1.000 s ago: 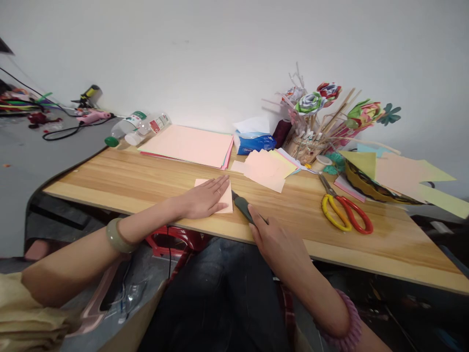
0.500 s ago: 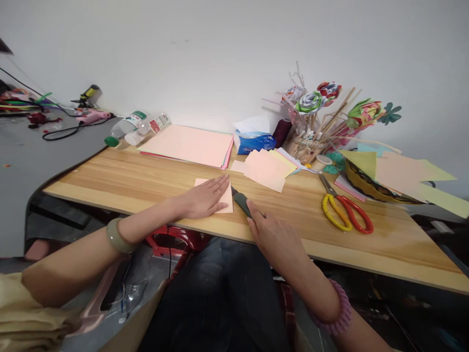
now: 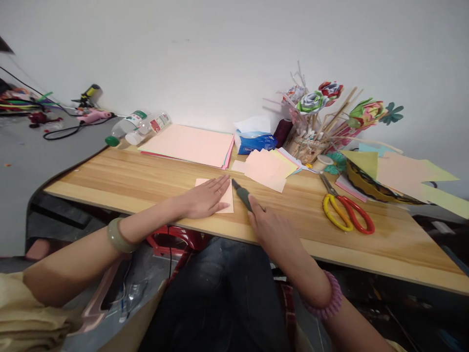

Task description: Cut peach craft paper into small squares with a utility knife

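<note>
My left hand point(image 3: 205, 198) lies flat on a small pale pink piece of paper point(image 3: 227, 205), fingers stretched out, pressing it to the wooden table point(image 3: 161, 178). The hand hides much of the paper. My right hand point(image 3: 269, 225) is closed around the dark green handle of a knife point(image 3: 242, 195). The knife's tip points away from me, beside the upper right corner of the paper; I cannot tell whether it touches the edge.
Scissors point(image 3: 339, 210) with yellow and red handles lie to the right. Behind are pink squares point(image 3: 266, 168), a stack of large paper sheets point(image 3: 190, 146), a blue tissue pack point(image 3: 255, 142) and paper flowers point(image 3: 311, 101). A paper-filled basket point(image 3: 366, 183) stands at right, plastic bottles point(image 3: 126, 128) at left.
The knife and my right hand have moved slightly away from me along the paper's right edge, the tip now near the far corner. My left hand has stayed in place.
</note>
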Demonstrator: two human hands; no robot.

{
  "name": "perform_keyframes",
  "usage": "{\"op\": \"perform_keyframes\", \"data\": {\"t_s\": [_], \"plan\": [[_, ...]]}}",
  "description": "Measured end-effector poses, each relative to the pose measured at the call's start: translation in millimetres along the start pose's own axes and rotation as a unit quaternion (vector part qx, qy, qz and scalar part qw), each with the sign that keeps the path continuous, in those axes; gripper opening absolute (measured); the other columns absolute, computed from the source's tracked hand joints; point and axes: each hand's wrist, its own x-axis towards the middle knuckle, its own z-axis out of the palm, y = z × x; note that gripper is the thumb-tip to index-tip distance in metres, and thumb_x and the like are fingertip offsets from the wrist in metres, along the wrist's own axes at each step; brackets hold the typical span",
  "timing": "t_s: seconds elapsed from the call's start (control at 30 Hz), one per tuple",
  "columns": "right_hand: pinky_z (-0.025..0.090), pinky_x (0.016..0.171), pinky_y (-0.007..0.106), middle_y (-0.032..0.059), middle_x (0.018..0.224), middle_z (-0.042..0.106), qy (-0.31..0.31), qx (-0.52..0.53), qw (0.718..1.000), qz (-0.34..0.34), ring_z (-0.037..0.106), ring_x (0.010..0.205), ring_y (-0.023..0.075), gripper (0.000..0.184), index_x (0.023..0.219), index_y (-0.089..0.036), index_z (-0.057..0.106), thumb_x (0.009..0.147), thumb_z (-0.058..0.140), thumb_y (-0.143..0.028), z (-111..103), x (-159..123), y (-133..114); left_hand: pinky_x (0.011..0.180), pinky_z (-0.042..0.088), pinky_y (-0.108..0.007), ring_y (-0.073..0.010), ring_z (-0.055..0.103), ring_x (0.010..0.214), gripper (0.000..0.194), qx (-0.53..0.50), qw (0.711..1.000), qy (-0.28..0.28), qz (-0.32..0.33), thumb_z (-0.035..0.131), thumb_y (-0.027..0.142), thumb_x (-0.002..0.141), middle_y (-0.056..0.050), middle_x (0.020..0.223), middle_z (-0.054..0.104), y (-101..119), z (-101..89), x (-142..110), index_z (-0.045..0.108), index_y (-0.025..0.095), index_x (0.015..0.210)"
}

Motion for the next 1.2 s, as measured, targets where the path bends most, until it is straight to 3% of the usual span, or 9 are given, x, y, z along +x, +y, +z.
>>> {"op": "perform_keyframes", "data": {"t_s": [0.37,0.53,0.6,0.7,0.83,0.97,1.2], "plan": [[0.045,0.07,0.031,0.0105,0.098,0.066,0.027,0.067,0.997,0.013,0.064,0.088,0.0228,0.047,0.141,-0.022,0.028,0.095,0.032,-0.033,9,13,23,0.112,0.008,-0.035,-0.0224,0.0,0.139,0.072,-0.038,0.999,0.008,-0.007,0.014,0.054,0.094,-0.018,0.151,0.004,2,-2.6,-2,0.011,0.002,0.143],[0.045,0.079,0.032,0.0132,0.11,0.064,0.036,0.124,0.992,0.0,0.061,0.099,0.0234,0.047,0.14,-0.016,0.031,0.095,0.031,-0.03,17,5,37,0.112,0.009,-0.039,-0.0286,0.003,0.139,0.103,-0.087,0.996,0.004,0.006,0.037,0.075,0.076,-0.022,0.149,0.002,-5,-2.3,-1,0.011,0.002,0.143],[0.044,0.083,0.033,0.0138,0.116,0.062,0.037,0.148,0.988,-0.003,0.058,0.106,0.0237,0.047,0.14,-0.015,0.032,0.095,0.031,-0.029,20,0,44,0.111,0.01,-0.04,-0.0299,0.005,0.139,0.109,-0.109,0.994,0.006,-0.001,0.046,0.076,0.07,-0.021,0.15,0.004,-7,-3.0,-1,0.012,0.003,0.143],[0.044,0.086,0.033,0.0123,0.123,0.058,0.045,0.182,0.982,-0.002,0.055,0.111,0.0232,0.048,0.14,-0.015,0.031,0.095,0.031,-0.03,25,-6,50,0.112,0.012,-0.038,-0.028,0.009,0.139,0.101,-0.139,0.99,0.023,-0.012,0.048,0.071,0.074,-0.018,0.151,0.009,-6,-6.1,-4,0.015,0.006,0.143],[0.045,0.086,0.035,0.0109,0.123,0.059,0.063,0.216,0.974,0.0,0.056,0.11,0.0238,0.048,0.141,-0.017,0.031,0.095,0.03,-0.031,30,-12,53,0.112,0.012,-0.037,-0.0231,0.013,0.139,0.075,-0.185,0.982,0.037,-0.02,0.03,0.061,0.088,-0.012,0.151,0.015,-4,-11.4,-10,0.017,0.011,0.144],[0.045,0.085,0.034,0.012,0.119,0.061,0.079,0.237,0.968,-0.005,0.058,0.107,0.0235,0.047,0.139,-0.016,0.035,0.094,0.032,-0.031,33,-12,53,0.112,0.015,-0.037,-0.0197,0.02,0.137,0.061,-0.264,0.962,0.064,-0.027,0.016,0.051,0.094,-0.006,0.15,0.021,-5,-12.2,-14,0.023,0.015,0.143],[0.045,0.085,0.037,0.0115,0.12,0.06,0.101,0.247,0.964,-0.004,0.057,0.107,0.0249,0.048,0.139,-0.018,0.034,0.093,0.035,-0.03,36,-15,51,0.112,0.014,-0.039,-0.0251,0.029,0.134,0.056,-0.371,0.914,0.163,-0.025,0.019,0.045,0.093,-0.002,0.146,0.033,-9,-7.9,-17,0.036,0.016,0.138]]}}
